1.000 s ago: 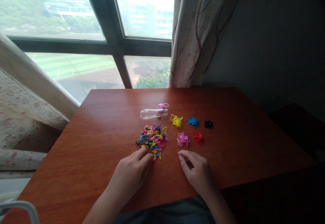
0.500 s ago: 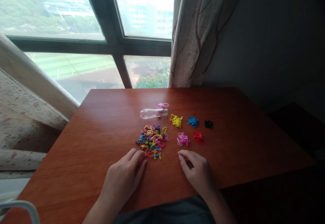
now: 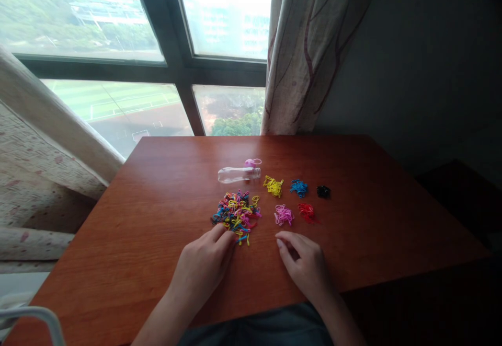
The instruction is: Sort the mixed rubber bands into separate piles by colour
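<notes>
Two hands are in view from my remote station, both resting on the table point(image 3: 157, 205). I take the mixed pile of coloured bands point(image 3: 236, 215) as my reference. The left hand point(image 3: 204, 267) lies palm down just on the near side of that pile, fingers stretched out side by side, their tips touching its near edge; I see no band pinched between them. The right hand point(image 3: 304, 262) lies near and to the right of the pile, apart from it, with fingers curled loosely and the thumb drawn toward them; I cannot tell whether it pinches anything. Five small sorted heaps lie to the right of the pile. The pink heap point(image 3: 283, 215) is just beside it, with the red heap point(image 3: 306, 211) beyond that. On the far right side of the pile, in a row running outward, sit the yellow heap point(image 3: 273, 186), the blue heap point(image 3: 298, 187) and the black heap point(image 3: 323, 192). A clear bottle point(image 3: 238, 174) lies on its side just beyond the pile's far edge, with a pink loop point(image 3: 252, 162) at its right end. A curtain point(image 3: 309, 48) hangs well beyond the pile, past the table's far edge.
</notes>
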`<state>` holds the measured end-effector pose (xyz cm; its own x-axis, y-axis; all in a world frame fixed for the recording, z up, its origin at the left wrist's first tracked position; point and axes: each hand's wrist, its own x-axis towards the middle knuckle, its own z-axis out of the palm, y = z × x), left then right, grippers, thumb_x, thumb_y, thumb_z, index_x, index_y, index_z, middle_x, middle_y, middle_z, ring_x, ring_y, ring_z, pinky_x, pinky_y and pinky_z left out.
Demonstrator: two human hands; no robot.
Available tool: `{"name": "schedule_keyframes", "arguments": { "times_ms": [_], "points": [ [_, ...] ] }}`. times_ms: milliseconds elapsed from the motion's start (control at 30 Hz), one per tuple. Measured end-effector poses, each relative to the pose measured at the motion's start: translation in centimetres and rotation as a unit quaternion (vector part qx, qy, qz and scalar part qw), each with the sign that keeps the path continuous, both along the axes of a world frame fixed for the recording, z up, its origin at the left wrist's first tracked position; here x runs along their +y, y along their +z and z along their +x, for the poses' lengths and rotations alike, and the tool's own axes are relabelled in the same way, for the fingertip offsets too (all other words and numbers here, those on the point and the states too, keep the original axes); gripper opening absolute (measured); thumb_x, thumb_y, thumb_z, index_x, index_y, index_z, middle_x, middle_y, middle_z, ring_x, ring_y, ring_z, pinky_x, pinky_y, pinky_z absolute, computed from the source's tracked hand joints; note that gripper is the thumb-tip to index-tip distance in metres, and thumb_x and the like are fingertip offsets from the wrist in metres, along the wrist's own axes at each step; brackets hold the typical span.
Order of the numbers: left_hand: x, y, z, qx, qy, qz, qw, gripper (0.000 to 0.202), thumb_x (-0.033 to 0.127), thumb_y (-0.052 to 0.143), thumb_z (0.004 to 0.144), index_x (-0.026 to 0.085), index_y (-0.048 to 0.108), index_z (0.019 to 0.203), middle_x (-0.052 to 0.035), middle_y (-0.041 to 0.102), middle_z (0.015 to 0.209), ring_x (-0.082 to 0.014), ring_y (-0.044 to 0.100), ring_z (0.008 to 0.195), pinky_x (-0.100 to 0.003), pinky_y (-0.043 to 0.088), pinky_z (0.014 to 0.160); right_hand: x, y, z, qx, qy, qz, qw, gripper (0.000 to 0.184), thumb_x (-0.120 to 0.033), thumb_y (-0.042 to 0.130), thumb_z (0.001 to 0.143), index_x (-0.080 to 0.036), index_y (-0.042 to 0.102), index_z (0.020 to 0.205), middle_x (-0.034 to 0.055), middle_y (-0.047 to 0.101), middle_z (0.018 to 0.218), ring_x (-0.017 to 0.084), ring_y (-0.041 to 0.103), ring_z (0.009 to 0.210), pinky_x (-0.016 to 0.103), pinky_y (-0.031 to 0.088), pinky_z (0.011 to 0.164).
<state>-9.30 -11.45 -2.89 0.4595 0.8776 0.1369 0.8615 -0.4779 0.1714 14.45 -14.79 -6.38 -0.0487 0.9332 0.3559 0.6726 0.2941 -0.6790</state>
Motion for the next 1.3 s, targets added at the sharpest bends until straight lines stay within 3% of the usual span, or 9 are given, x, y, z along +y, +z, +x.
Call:
{"name": "schedule_keyframes", "arguments": {
  "times_ms": [200, 333, 467, 600, 733, 833, 1033, 1167, 1300],
  "points": [
    [-0.1, -0.2, -0.5, -0.056, 0.021, -0.011, 0.998, 0.02, 0.024, 0.044, 0.095, 0.024, 0.064, 0.093, -0.0006, 0.067, 0.092, -0.0156, 0.067, 0.076, -0.023, 0.045, 0.06, 0.1, -0.1, 0.0, 0.001, 0.0, -0.005, 1.0, 0.018, -0.021, 0.049, 0.093, -0.021, 0.067, 0.096, 0.0037, 0.072, 0.083, 0.017, 0.067, 0.072, 0.027, 0.051, 0.068],
    [0.6, 0.2, 0.6, -0.127, 0.03, -0.037, 0.991, 0.018, 0.027, 0.046, 0.095, 0.024, 0.064, 0.092, -0.0008, 0.066, 0.091, -0.0146, 0.066, 0.076, -0.023, 0.047, 0.064, 0.1, -0.2, -0.1, -0.003, 0.007, -0.017, 1.0, 0.017, -0.019, 0.05, 0.093, -0.022, 0.066, 0.096, 0.0031, 0.071, 0.084, 0.017, 0.067, 0.073, 0.027, 0.05, 0.069],
    [2.7, 1.8, 4.4, -0.162, -0.012, -0.066, 0.984, 0.016, 0.025, 0.049, 0.094, 0.024, 0.065, 0.092, -0.0017, 0.066, 0.096, -0.0149, 0.066, 0.082, -0.023, 0.047, 0.069, 0.0, -0.1, -0.2, -0.022, 0.014, -0.023, 0.999, 0.017, -0.018, 0.049, 0.093, -0.022, 0.066, 0.096, 0.0027, 0.071, 0.087, 0.017, 0.066, 0.077, 0.027, 0.047, 0.072],
    [5.9, 3.2, 10.0, -0.091, -0.112, -0.088, 0.986, 0.015, 0.026, 0.054, 0.091, 0.025, 0.069, 0.09, -0.0033, 0.064, 0.093, -0.0161, 0.065, 0.077, -0.024, 0.047, 0.064, 0.0, -0.1, -0.2, -0.056, 0.011, -0.022, 0.998, 0.017, -0.018, 0.049, 0.092, -0.022, 0.064, 0.085, 0.0012, 0.066, 0.074, 0.017, 0.062, 0.068, 0.026, 0.043, 0.063],
    [8.1, 3.1, 14.6, -0.052, -0.177, -0.096, 0.978, 0.016, 0.024, 0.054, 0.089, 0.022, 0.07, 0.089, -0.0056, 0.065, 0.092, -0.0184, 0.067, 0.075, -0.026, 0.048, 0.062, 0.2, -0.3, -0.2, -0.073, 0.006, -0.019, 0.997, 0.019, -0.018, 0.049, 0.091, -0.021, 0.062, 0.078, 0.0016, 0.066, 0.072, 0.017, 0.063, 0.068, 0.026, 0.042, 0.062],
    [8.8, 2.6, 16.1, -0.044, -0.195, -0.097, 0.975, 0.014, 0.022, 0.056, 0.087, 0.021, 0.07, 0.085, -0.0057, 0.066, 0.088, -0.0199, 0.067, 0.073, -0.027, 0.048, 0.061, 0.3, -0.5, -0.2, -0.066, 0.006, -0.012, 0.998, 0.018, -0.017, 0.049, 0.091, -0.021, 0.064, 0.083, 0.0027, 0.069, 0.077, 0.018, 0.064, 0.072, 0.026, 0.044, 0.065],
    [8.3, 2.7, 13.8, -0.047, -0.164, -0.089, 0.981, 0.016, 0.023, 0.052, 0.091, 0.021, 0.068, 0.09, -0.006, 0.066, 0.092, -0.0183, 0.067, 0.074, -0.026, 0.048, 0.061, 0.3, -0.5, -0.3, -0.049, 0.011, -0.01, 0.999, 0.019, -0.018, 0.048, 0.092, -0.022, 0.066, 0.088, 0.003, 0.07, 0.08, 0.019, 0.066, 0.074, 0.028, 0.046, 0.068],
    [6.7, 2.8, 9.5, -0.06, -0.121, -0.082, 0.987, 0.017, 0.023, 0.051, 0.092, 0.024, 0.068, 0.096, -0.0041, 0.065, 0.094, -0.0157, 0.066, 0.078, -0.023, 0.048, 0.064, 0.3, -0.1, -0.4, -0.035, 0.013, -0.026, 0.999, 0.019, -0.016, 0.048, 0.092, -0.022, 0.066, 0.093, 0.0032, 0.071, 0.085, 0.019, 0.067, 0.078, 0.028, 0.047, 0.071],
    [4.2, 2.0, 4.3, -0.154, -0.047, -0.077, 0.984, 0.019, 0.023, 0.048, 0.093, 0.025, 0.067, 0.095, -0.0025, 0.066, 0.093, -0.0146, 0.065, 0.079, -0.023, 0.048, 0.068, 0.2, 0.1, -0.4, -0.043, 0.014, -0.037, 0.998, 0.018, -0.017, 0.049, 0.092, -0.023, 0.066, 0.094, 0.0032, 0.072, 0.087, 0.019, 0.067, 0.079, 0.028, 0.048, 0.073]
  ]
}}
